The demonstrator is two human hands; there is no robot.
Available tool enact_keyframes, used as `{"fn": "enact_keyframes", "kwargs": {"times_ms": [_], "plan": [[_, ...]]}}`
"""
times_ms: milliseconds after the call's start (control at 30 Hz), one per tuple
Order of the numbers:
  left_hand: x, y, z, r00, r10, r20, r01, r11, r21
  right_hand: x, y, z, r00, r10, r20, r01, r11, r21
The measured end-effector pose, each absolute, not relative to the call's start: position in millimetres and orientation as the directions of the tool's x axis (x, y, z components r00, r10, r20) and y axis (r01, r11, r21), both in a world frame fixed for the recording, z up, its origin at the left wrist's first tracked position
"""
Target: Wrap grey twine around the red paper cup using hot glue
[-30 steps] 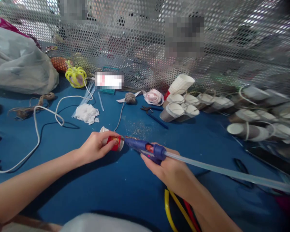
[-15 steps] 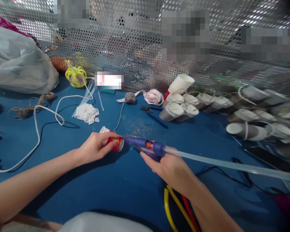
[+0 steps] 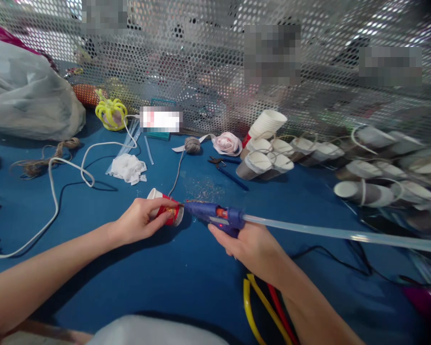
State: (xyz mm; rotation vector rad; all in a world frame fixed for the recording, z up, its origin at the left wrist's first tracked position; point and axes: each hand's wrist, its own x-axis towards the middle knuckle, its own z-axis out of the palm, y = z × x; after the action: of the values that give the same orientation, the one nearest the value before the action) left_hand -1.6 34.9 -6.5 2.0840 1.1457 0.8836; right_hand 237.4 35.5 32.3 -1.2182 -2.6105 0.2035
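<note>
My left hand (image 3: pixel 140 219) is closed around a red and white paper cup (image 3: pixel 174 216) that lies on its side on the blue table. In my right hand (image 3: pixel 249 244) is a blue hot glue gun (image 3: pixel 211 214), its small red light lit. The gun's nozzle points left and is close to the cup's base end; whether it touches cannot be made out. A long clear glue stick (image 3: pixel 319 231) runs out of the gun's back to the right. From behind the cup, a grey cord leads up to a ball of grey yarn (image 3: pixel 192 145).
Pliers (image 3: pixel 230 175) lie beyond the gun. Several wrapped cups (image 3: pixel 257 164) with handles stand at the right. A white cable (image 3: pixel 53 201) crosses the left side near a pile of white pieces (image 3: pixel 128 168). Perforated metal mesh (image 3: pixel 201 62) closes off the back.
The rear of the glue gun and its glue stick have tilted up slightly. My left hand stays on the cup, and the view has shifted a little.
</note>
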Motion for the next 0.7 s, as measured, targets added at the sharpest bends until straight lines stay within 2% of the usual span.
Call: {"fn": "enact_keyframes", "kwargs": {"times_ms": [200,267,400,467,567,633,700], "plan": [[-2,35,-7,0.391,0.890,0.234,0.488,-0.416,0.767,239,33,37,-0.688,0.690,0.226,0.686,0.720,-0.107],[-2,36,-7,0.381,0.897,0.227,0.496,-0.405,0.768,237,33,39,-0.730,0.630,0.267,0.649,0.761,-0.021],[-2,38,-6,0.358,0.914,0.191,0.498,-0.360,0.789,235,30,43,-0.828,0.423,0.368,0.523,0.819,0.237],[-1,39,-5,0.356,0.918,0.177,0.485,-0.344,0.804,235,28,44,-0.837,0.392,0.382,0.511,0.810,0.288],[-1,40,-3,0.338,0.926,0.169,0.486,-0.325,0.811,235,25,44,-0.838,0.398,0.373,0.507,0.821,0.262],[0,41,-2,0.322,0.932,0.166,0.490,-0.314,0.814,232,24,45,-0.806,0.461,0.372,0.545,0.823,0.161],[0,42,-2,0.318,0.933,0.171,0.474,-0.312,0.823,229,22,45,-0.731,0.573,0.371,0.616,0.787,-0.001]]}}
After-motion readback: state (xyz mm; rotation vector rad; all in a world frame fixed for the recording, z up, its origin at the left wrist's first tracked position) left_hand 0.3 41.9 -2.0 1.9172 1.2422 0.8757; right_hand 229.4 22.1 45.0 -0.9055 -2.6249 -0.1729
